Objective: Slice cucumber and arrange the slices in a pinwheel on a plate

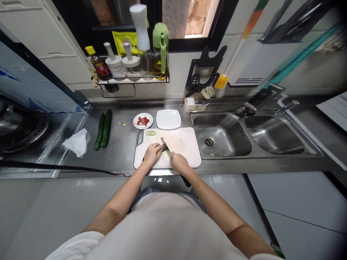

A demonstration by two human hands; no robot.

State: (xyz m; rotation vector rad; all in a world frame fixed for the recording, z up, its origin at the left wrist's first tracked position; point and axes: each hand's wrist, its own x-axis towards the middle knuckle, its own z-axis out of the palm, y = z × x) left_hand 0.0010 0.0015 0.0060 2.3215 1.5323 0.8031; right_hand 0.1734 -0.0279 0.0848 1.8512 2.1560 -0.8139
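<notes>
Pointing away from the body & to the L, the kitchen knife [166,145] is gripped by closed fingers of the R hand [179,163], its long axis diagonal over the white cutting board [187,144]. The cucumber piece [165,148], mid-board by the blade, is held down under curled fingers of the L hand [153,154]; its axis can't be told, mostly hidden. Cucumber slices [150,133] are laid near the board's far L corner.

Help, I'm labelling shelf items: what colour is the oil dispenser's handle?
The handle is light green, seen in the head view.
</notes>
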